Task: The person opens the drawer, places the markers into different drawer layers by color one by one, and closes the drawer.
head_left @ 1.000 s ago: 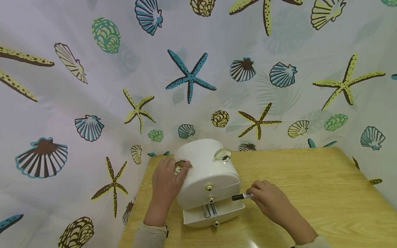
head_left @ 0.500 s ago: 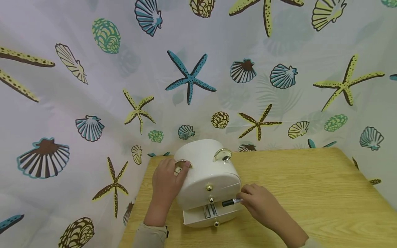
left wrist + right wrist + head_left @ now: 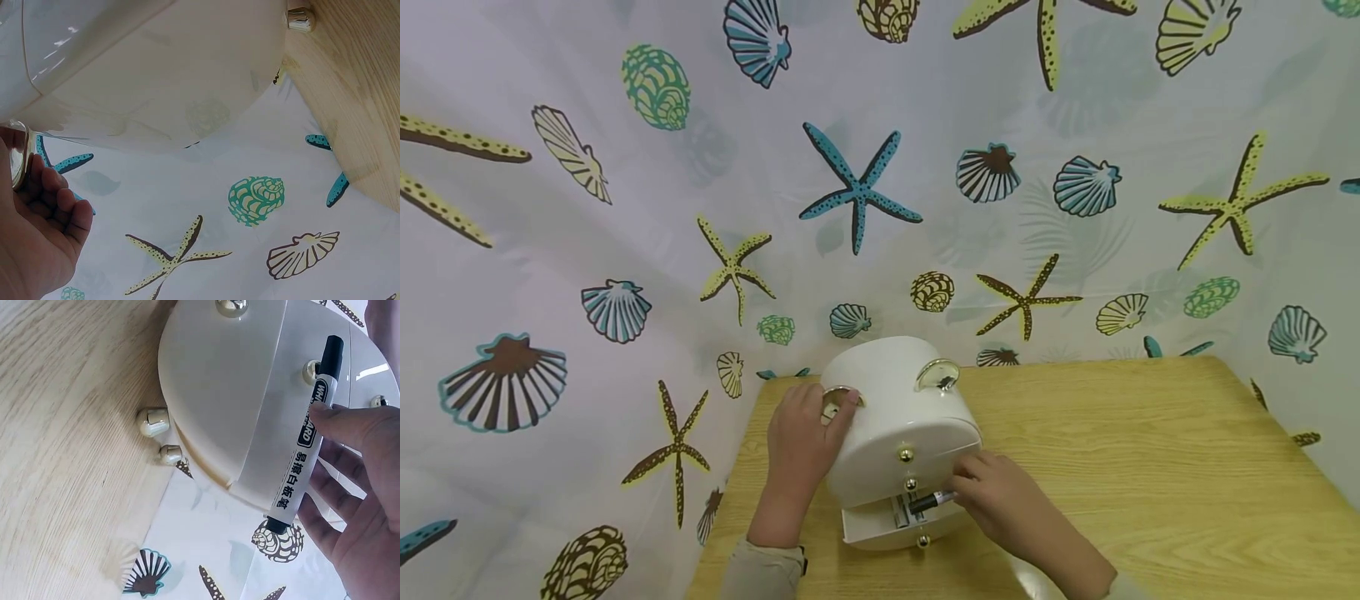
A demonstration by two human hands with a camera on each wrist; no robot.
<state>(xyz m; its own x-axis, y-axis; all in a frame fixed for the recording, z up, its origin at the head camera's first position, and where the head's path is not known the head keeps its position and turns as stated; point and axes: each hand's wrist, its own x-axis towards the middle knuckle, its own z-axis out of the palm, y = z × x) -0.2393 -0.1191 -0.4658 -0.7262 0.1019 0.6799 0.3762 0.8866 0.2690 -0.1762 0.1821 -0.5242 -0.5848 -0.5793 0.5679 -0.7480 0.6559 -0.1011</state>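
A white rounded drawer box (image 3: 883, 367) with gold knobs and gold-rimmed ears stands on the table. My left hand (image 3: 805, 442) grips its left ear (image 3: 832, 400), thumb over the rim; in the left wrist view the fingers curl beside the gold rim (image 3: 24, 162). The bottom drawer (image 3: 887, 542) is pulled out, with slim marker-like items (image 3: 900, 511) lying inside. Over that drawer my right hand (image 3: 1000, 500) pinches a whiteboard marker (image 3: 304, 440) by its white barrel. Its black cap (image 3: 922, 504) points left, overlapping the items in the head view.
The wooden table (image 3: 1120, 450) extends to the right of the box. A cloth (image 3: 865, 100) printed with shells and starfish hangs behind and at both sides. The right ear (image 3: 938, 375) sticks up from the box top.
My right hand has moved left with the marker, from beside the box to over the pulled-out drawer. The left hand has stayed on the ear.
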